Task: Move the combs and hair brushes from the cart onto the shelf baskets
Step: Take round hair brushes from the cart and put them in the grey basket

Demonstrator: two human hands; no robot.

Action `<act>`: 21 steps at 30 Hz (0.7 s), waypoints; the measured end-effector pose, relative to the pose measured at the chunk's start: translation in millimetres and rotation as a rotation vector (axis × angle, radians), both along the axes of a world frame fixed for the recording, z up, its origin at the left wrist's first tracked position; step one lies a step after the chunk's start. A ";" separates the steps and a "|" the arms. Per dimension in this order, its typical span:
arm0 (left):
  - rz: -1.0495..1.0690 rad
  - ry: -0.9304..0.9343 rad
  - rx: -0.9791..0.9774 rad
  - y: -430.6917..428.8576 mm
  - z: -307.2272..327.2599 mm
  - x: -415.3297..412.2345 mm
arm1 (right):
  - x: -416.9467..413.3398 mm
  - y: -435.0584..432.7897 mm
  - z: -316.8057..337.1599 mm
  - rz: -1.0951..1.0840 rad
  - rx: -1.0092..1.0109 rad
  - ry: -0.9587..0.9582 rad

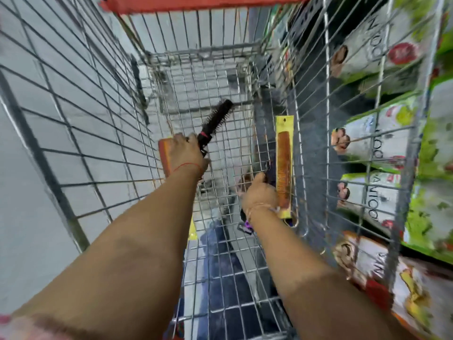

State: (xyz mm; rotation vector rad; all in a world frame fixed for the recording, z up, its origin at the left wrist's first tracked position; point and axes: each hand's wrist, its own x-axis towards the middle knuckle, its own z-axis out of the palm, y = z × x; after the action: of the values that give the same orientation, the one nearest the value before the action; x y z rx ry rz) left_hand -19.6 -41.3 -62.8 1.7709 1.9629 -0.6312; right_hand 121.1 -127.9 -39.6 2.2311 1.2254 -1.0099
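Both arms reach down into a wire shopping cart (103, 133). My left hand (185, 153) is closed around the handle of a black round hair brush (219, 116) and also holds an orange comb (164, 157) against its left side. My right hand (261, 192) grips an orange comb in a yellow packet (283, 165), which stands upright by the cart's right wall. Something dark with a purple part (246, 225) shows under my right wrist; I cannot tell what it is. The picture is blurred.
The cart's red handle (196, 3) is at the top. To the right, behind the cart's mesh, shelves hold green and white product boxes (382, 148). A grey tiled floor shows through the cart's left side and bottom.
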 end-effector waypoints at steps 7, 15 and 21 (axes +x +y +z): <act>0.200 -0.253 0.040 3.9 1.1 2.0 | -19.3 -19.3 1.8 -0.255 0.306 -0.058; 0.738 -0.636 0.145 12.7 11.5 1.6 | -24.5 23.7 14.3 -0.291 0.784 0.285; 0.856 -0.827 -0.047 13.1 -7.3 -1.1 | 1.3 54.2 -3.1 -0.415 0.412 0.371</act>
State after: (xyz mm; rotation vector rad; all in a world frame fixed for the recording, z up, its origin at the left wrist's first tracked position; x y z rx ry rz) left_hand -20.6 -28.2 -70.1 0.7713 1.7819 0.3050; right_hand 122.4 -73.7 -42.7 2.7875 1.2303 -1.4958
